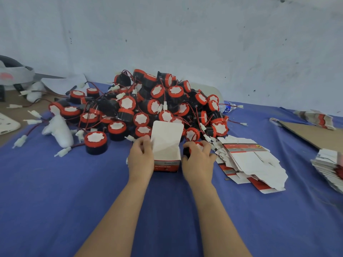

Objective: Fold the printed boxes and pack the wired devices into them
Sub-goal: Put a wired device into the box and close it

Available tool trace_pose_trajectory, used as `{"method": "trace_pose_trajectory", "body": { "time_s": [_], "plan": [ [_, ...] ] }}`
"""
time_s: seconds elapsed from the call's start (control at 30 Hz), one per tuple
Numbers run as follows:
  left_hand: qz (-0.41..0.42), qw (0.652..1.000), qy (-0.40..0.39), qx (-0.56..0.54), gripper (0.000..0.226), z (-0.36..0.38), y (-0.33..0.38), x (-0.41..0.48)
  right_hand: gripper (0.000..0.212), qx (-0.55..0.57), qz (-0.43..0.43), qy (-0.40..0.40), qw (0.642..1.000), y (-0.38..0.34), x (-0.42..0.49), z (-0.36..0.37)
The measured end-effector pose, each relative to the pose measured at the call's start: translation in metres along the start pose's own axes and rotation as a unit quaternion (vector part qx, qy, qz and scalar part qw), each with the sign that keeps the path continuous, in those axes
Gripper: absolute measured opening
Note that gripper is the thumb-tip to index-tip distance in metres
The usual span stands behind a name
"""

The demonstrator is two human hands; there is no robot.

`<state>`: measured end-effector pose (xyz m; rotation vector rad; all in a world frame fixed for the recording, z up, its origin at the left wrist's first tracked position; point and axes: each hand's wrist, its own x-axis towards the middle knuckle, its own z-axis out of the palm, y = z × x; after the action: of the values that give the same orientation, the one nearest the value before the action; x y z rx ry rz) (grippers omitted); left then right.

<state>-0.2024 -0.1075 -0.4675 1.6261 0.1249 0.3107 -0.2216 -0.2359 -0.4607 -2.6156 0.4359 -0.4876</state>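
Head view. Table covered with a blue cloth (74,191).

Folded white cardboard box with a red-and-black printed band (167,156) stands upright near the middle of the table, top flap raised and open, mouth facing up.

Left hand (141,158) wraps the box's left wall, fingers curled at the upper left edge; grip closed on the box.

Right hand (198,160) sits just beside the box's right wall, fingers curled closed around one round black device with a red rim (193,148). Device is outside the box, level with its top edge, partly hidden by the fingers.

Large heap of round black-and-red devices with red wires and white plugs (157,104) lies toward the far edge of the table, directly behind the box.

Loose pile of flat unfolded printed box blanks (248,162) lies right of the right hand. A second stack of flat blanks (330,167) sits at the table's right edge. Brown cardboard sheet (315,134) rests toward the far right corner.
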Motion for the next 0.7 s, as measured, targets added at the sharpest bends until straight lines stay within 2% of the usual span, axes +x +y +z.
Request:
{"method": "trace_pose_trajectory", "body": {
  "time_s": [0.07,0.13,0.17,0.23,0.3,0.33,0.4,0.5,0.53,0.7],
  "plan": [
    [-0.017,0.999,-0.029,-0.021,0.030,0.002,0.005,-0.004,0.041,-0.009,-0.006,0.007,1.000,0.001,0.001,0.001],
    [-0.007,0.998,-0.067,0.007,0.021,0.005,0.007,-0.007,0.048,-0.013,-0.017,0.032,0.999,0.000,0.001,0.000],
    [0.013,0.996,-0.079,0.025,0.021,0.006,0.004,-0.008,0.051,-0.003,-0.025,0.065,0.998,0.000,0.000,-0.002],
    [0.026,0.997,-0.069,0.034,0.034,0.007,-0.002,-0.007,0.057,0.064,-0.047,0.169,0.982,-0.002,-0.001,-0.009],
    [0.039,0.998,-0.025,0.046,0.041,0.008,-0.003,-0.007,0.063,0.161,-0.094,0.272,0.944,-0.007,0.000,-0.018],
    [0.053,0.997,-0.011,0.054,0.041,0.009,-0.003,-0.007,0.063,0.188,-0.126,0.300,0.927,-0.011,-0.002,-0.019],
    [0.073,0.996,-0.021,0.036,0.035,0.012,-0.002,-0.009,0.060,0.188,-0.180,0.270,0.927,-0.022,-0.006,-0.016],
    [0.045,0.994,-0.091,-0.039,0.038,0.013,0.000,-0.014,0.059,0.121,-0.179,0.098,0.971,-0.030,-0.010,0.000],
    [0.038,0.993,-0.099,-0.045,0.043,0.013,0.000,-0.014,0.058,0.099,-0.172,0.069,0.978,-0.028,-0.009,0.004],
    [0.018,0.995,-0.091,-0.042,0.042,0.014,0.002,-0.011,0.056,0.040,-0.179,0.057,0.981,-0.022,-0.004,0.002]
  ]
}}
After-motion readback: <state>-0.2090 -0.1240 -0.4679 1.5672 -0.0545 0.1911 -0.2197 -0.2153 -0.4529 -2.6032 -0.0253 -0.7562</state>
